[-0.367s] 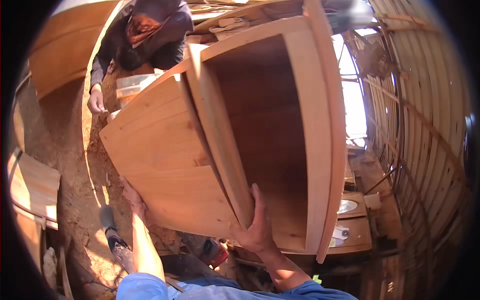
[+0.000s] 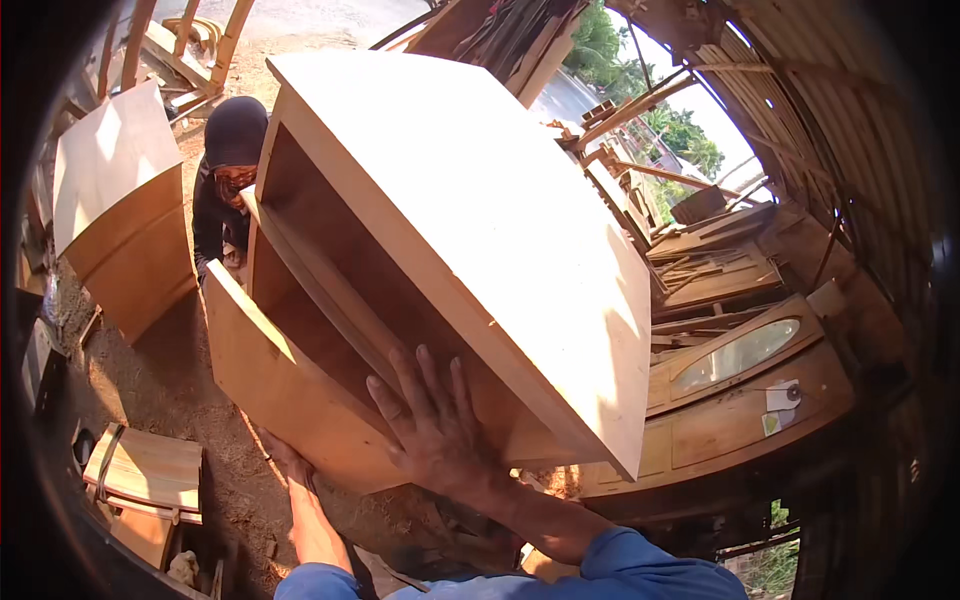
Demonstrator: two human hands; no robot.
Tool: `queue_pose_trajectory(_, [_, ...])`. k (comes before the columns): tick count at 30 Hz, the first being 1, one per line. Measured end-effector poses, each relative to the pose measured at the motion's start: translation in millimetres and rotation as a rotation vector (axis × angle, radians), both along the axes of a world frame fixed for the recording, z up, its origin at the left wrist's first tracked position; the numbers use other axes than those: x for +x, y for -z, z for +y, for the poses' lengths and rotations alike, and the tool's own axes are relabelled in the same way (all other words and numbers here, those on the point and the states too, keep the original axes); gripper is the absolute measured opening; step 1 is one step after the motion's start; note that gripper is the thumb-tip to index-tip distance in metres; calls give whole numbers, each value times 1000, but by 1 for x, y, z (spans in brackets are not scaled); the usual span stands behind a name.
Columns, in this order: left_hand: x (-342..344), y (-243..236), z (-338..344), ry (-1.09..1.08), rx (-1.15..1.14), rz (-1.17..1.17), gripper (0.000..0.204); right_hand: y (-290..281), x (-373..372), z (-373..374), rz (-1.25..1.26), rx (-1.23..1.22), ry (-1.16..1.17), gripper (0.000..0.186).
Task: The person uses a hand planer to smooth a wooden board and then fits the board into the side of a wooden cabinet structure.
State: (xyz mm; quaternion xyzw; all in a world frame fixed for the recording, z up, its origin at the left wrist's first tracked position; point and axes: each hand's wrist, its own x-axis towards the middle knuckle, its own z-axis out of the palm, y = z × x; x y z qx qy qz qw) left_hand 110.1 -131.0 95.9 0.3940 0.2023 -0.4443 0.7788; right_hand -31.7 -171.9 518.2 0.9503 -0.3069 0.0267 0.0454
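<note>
A large unfinished wooden cabinet (image 2: 470, 240) fills the middle, tilted, with its sunlit broad panel facing up and its hollow inside showing on the left. My left hand (image 2: 283, 452) holds the lower left edge of its front board (image 2: 300, 400); some fingers are hidden behind the wood. With fingers spread, my right hand (image 2: 437, 425) presses against the cabinet near the end of its inner rail (image 2: 330, 280). At the far left end, another person (image 2: 228, 180) in dark clothes and a head covering stands close to the cabinet, hands mostly hidden.
A curved wooden panel piece (image 2: 125, 220) stands at the left. Strapped boards (image 2: 150, 470) lie at lower left on the dirt ground (image 2: 225, 440). To the right are a wooden door with an oval pane (image 2: 735, 355) and stacked planks (image 2: 710, 265), beside a corrugated wall (image 2: 830, 130).
The cabinet has turned so its broad panel now faces up. My right hand has gone from gripping the rail to lying spread against it. The other person has come upright beside the cabinet.
</note>
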Motion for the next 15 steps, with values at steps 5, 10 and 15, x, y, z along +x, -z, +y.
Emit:
queue_pose_trajectory(5, [-36, -14, 44, 2, 96, -66, 60, 31, -14, 44, -35, 223, -169, 85])
queue_pose_trajectory(10, [-140, -26, 75, 271, 191, -143, 57, 78, -107, 109, -154, 1203, 162, 80])
queue_pose_trajectory(15, [-236, -29, 140, 656, 306, -387, 54, 22, -224, 138, 2, 1098, 229, 45])
